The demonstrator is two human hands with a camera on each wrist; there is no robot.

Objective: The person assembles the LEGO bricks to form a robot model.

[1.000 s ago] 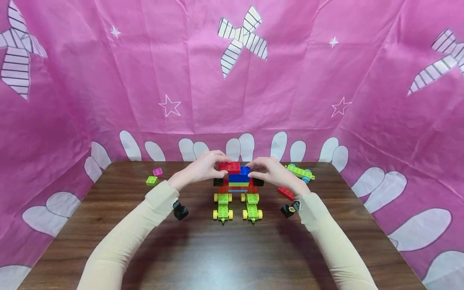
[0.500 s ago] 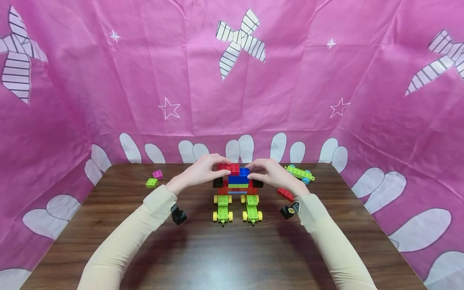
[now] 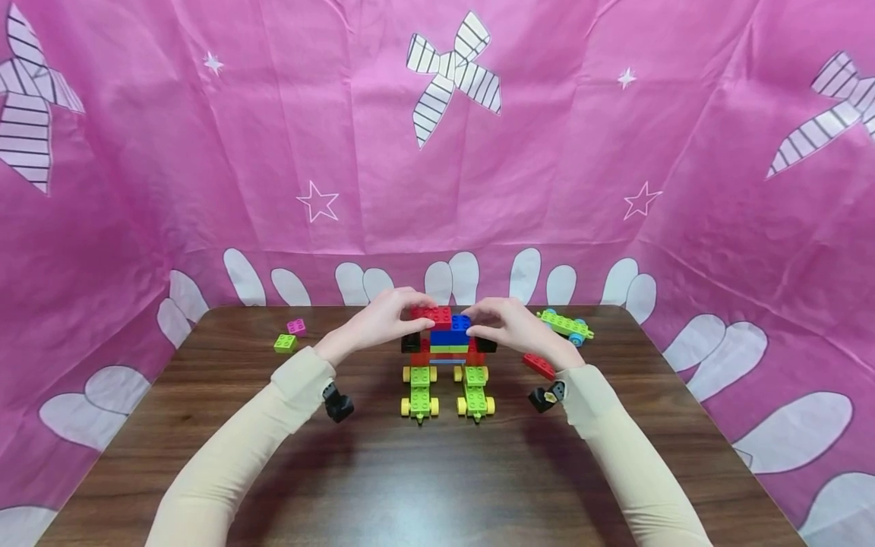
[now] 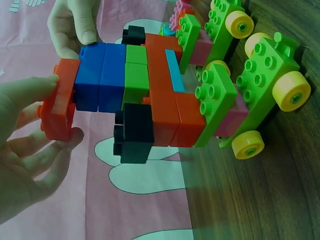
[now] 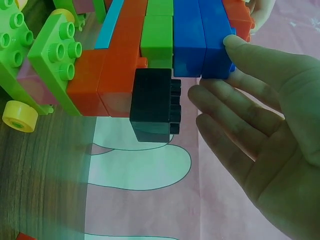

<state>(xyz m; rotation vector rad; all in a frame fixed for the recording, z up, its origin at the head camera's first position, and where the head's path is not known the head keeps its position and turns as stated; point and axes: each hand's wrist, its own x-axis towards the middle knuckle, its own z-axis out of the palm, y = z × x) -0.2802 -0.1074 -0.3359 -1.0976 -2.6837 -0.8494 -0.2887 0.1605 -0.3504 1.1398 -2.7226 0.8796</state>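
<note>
Between my hands stands a figure of toy building bricks on two lime wheeled bases (image 3: 420,403) with yellow wheels. My left hand (image 3: 390,315) pinches the red brick (image 4: 62,100) on top between thumb and fingers; this brick overhangs the left side. Under it are stacked blue bricks (image 5: 189,40), then lime bricks (image 5: 157,45) and orange-red bricks (image 4: 167,110). My right hand (image 3: 507,325) holds the upper blue brick at its right end, thumb on the near face, fingers behind. Black bricks (image 4: 136,132) jut from both sides like arms.
On the brown table (image 3: 451,479), a lime brick (image 3: 285,343) and a pink brick (image 3: 296,326) lie at the back left. A red brick (image 3: 539,365) and a lime wheeled base with blue wheels (image 3: 566,325) are at the right. Pink patterned cloth (image 3: 273,152) hangs behind.
The red brick has shifted very slightly in my left hand's grip over the blue bricks. My right hand stays at the blue brick; the rest stands as before.
</note>
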